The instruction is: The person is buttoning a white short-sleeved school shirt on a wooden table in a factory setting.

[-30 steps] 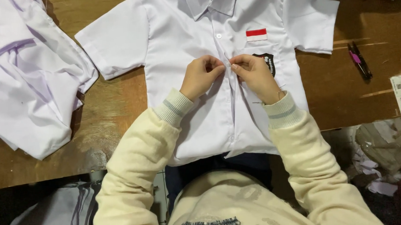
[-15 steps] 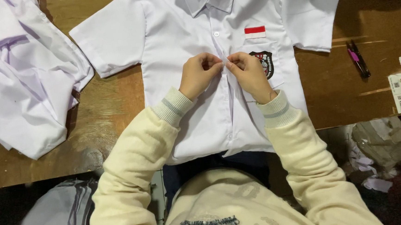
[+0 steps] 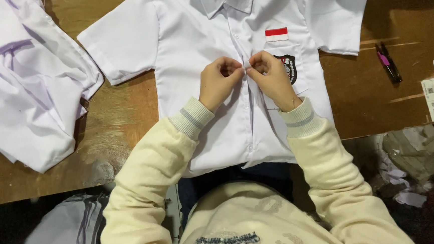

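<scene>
Both hands, left hand [image 3: 218,80] and right hand [image 3: 270,75], are pinching the white shirt [image 3: 206,32] placket together at frame centre. Light, limp cloth (probably slippery) is best gripped at its stiffer buttoned edge.

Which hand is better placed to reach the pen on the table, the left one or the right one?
Probably the right hand. The pen lies on the wooden table to its right, while the left hand pinches the white shirt farther away.
</scene>
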